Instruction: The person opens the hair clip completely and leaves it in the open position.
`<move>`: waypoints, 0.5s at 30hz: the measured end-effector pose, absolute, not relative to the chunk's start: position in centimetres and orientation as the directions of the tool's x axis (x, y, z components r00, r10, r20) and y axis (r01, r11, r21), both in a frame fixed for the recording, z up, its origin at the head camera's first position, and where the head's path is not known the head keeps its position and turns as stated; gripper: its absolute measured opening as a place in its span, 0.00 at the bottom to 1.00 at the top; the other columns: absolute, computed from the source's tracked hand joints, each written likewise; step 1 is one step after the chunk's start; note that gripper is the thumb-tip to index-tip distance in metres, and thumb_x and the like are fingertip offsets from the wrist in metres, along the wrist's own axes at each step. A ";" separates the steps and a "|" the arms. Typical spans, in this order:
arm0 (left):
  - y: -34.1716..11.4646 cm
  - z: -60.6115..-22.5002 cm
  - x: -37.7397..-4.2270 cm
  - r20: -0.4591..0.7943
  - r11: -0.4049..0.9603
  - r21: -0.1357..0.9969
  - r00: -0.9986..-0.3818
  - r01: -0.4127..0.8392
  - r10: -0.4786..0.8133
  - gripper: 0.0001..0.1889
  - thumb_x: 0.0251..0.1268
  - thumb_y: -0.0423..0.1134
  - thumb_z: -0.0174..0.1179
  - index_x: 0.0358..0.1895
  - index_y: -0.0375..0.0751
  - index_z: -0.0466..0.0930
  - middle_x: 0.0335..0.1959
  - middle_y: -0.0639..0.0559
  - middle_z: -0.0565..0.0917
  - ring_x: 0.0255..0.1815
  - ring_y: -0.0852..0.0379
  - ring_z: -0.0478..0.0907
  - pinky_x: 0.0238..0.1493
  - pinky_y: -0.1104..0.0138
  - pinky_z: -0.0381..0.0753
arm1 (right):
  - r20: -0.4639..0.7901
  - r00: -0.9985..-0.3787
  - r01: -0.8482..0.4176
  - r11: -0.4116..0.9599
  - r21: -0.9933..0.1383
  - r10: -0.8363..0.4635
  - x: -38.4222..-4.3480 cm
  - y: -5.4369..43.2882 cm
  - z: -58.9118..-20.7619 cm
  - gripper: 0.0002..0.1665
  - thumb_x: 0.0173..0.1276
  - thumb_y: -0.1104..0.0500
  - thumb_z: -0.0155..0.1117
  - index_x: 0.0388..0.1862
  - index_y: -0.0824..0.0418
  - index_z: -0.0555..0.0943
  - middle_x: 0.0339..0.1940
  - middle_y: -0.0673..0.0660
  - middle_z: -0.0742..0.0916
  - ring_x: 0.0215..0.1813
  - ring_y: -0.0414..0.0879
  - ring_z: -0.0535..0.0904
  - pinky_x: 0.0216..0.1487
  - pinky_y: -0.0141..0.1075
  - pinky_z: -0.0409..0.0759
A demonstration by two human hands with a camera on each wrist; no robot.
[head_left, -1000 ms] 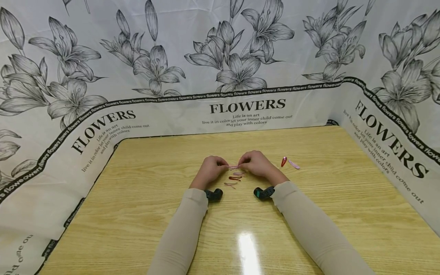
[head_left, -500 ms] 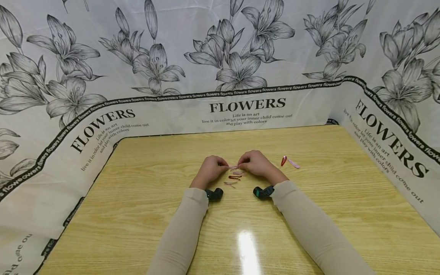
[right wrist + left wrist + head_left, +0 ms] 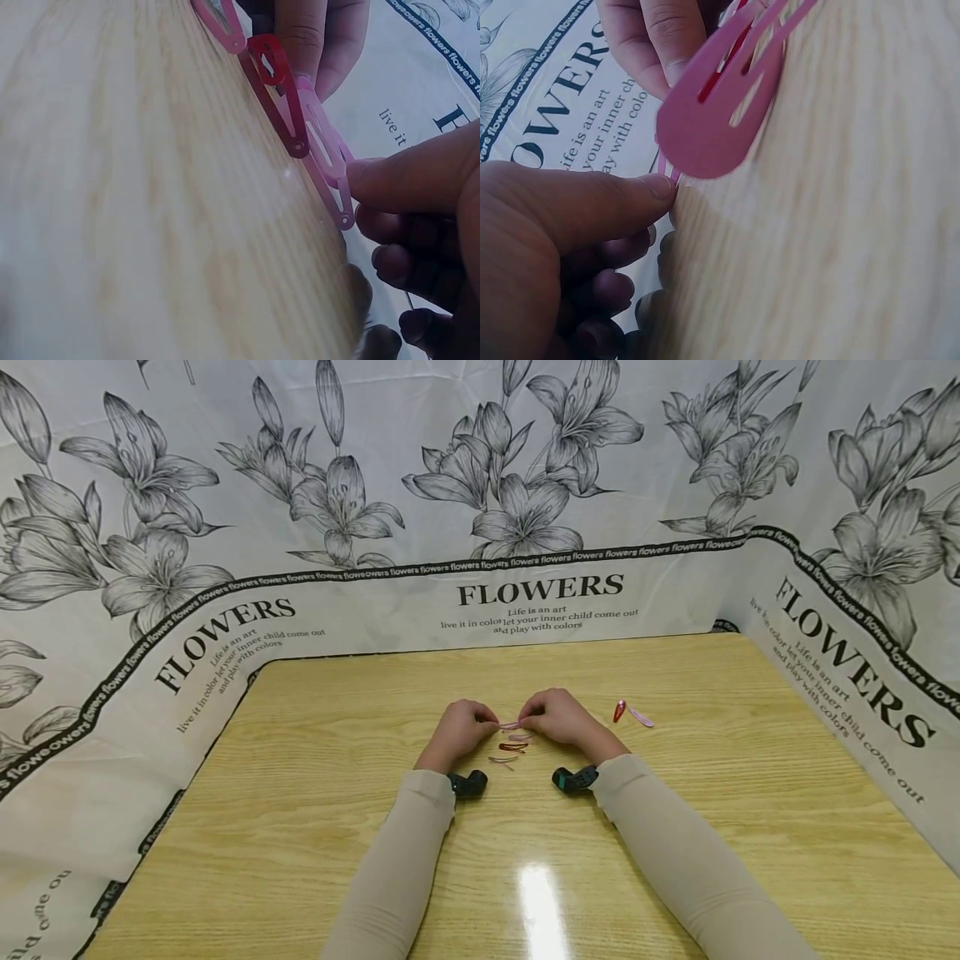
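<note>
In the head view, a pink snap hair clip [image 3: 509, 726] spans the gap between the two hands. My left hand [image 3: 459, 732] pinches its left end between thumb and fingers, and my right hand [image 3: 561, 720] pinches the right end. Just nearer than it on the table lie a second pink hair clip [image 3: 519, 738], a red hair clip [image 3: 513, 748] and another pink hair clip [image 3: 502, 762], roughly in a column. That nearest clip [image 3: 709, 135] looms large in the left wrist view and partly hides the held one. Thumbs and fingertips cover the held clip's ends.
Right of my right hand lie a red hair clip [image 3: 619, 712] and a pink hair clip [image 3: 641, 718]. The wooden table [image 3: 315, 827] is bordered at the back and sides by a white flower-printed cloth [image 3: 390, 610]. Each wrist wears a dark strapped device [image 3: 468, 785].
</note>
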State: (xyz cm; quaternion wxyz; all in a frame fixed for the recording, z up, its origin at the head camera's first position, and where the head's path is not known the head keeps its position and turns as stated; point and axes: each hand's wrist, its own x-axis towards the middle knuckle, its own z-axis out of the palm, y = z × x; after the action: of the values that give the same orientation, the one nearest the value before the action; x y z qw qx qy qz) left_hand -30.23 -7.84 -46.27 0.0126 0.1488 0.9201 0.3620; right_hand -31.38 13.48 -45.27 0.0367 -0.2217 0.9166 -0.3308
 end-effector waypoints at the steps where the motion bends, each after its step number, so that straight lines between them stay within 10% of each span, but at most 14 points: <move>1: -7.8 -46.2 -30.2 0.084 0.695 0.669 -0.956 0.264 0.282 0.05 0.64 0.41 0.64 0.33 0.46 0.88 0.36 0.53 0.86 0.40 0.57 0.79 0.48 0.62 0.78 | 0.079 -0.899 -0.382 0.684 -0.621 -0.431 -31.4 13.5 -45.3 0.05 0.65 0.57 0.65 0.35 0.54 0.87 0.40 0.53 0.88 0.47 0.49 0.81 0.54 0.47 0.76; 15: -7.9 -46.2 -30.1 0.073 0.696 0.673 -0.959 0.250 0.274 0.05 0.64 0.42 0.64 0.34 0.47 0.87 0.35 0.54 0.86 0.39 0.57 0.79 0.47 0.62 0.78 | 0.077 -0.901 -0.378 0.686 -0.621 -0.427 -31.3 13.5 -45.1 0.07 0.66 0.56 0.65 0.39 0.55 0.88 0.42 0.54 0.88 0.50 0.51 0.81 0.57 0.48 0.76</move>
State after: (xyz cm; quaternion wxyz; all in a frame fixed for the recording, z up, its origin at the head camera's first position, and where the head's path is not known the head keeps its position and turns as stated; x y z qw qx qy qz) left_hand -30.12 -7.88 -46.25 0.0165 0.1420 0.9207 0.3631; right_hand -31.26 13.52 -45.13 0.0371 -0.2195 0.9175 -0.3297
